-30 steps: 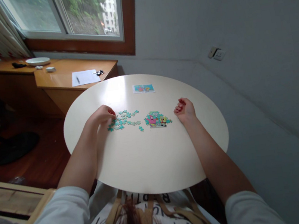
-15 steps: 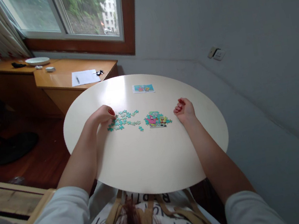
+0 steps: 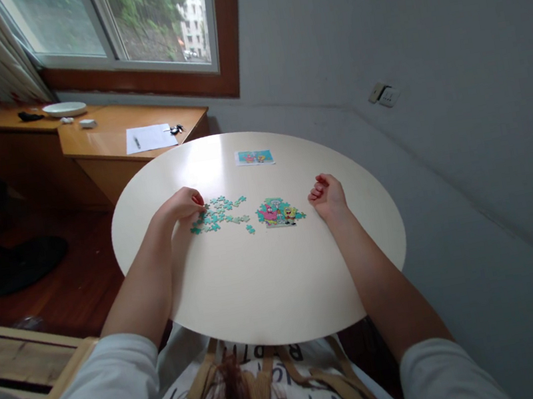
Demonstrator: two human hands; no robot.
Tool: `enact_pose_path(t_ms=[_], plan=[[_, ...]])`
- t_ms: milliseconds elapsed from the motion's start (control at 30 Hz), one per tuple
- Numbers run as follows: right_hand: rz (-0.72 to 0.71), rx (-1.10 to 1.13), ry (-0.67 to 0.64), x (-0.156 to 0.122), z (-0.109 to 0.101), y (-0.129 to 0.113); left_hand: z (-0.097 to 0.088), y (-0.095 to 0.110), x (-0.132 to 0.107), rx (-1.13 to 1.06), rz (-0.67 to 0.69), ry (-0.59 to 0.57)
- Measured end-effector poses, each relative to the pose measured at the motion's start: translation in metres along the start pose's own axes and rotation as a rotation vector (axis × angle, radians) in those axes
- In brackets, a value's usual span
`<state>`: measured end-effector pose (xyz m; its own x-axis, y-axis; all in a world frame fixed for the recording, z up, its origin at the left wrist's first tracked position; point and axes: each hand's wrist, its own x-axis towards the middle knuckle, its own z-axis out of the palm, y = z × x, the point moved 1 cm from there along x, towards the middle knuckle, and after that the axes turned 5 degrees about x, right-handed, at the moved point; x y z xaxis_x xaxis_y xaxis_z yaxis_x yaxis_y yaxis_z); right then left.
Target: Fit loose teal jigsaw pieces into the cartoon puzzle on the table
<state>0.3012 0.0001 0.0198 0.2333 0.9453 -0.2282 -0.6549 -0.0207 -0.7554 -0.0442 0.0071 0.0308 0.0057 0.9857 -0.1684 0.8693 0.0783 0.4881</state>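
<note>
Left hand point(image 3: 182, 204) curled, fingertips on loose teal puzzle pieces point(image 3: 220, 212) mid round table point(image 3: 261, 295). Right hand point(image 3: 329, 194) loosely fisted, holding nothing, near the assembled puzzle section point(image 3: 279, 212).

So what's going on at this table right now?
A person sits at a round white table working on a jigsaw puzzle. The left hand rests its fingertips on a scatter of loose teal pieces. The right hand lies loosely curled on the table, holding nothing that can be seen, just right of a partly assembled puzzle section showing cartoon characters. A small reference picture lies at the far side of the table.
</note>
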Motion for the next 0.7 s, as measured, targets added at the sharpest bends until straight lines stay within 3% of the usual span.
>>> enact_pose_path(t_ms=[700], plan=[[0.003, 0.018, -0.005, 0.0016, -0.0018, 0.0024, 0.0066, 0.0022, -0.0009, -0.093, -0.005, 0.014]])
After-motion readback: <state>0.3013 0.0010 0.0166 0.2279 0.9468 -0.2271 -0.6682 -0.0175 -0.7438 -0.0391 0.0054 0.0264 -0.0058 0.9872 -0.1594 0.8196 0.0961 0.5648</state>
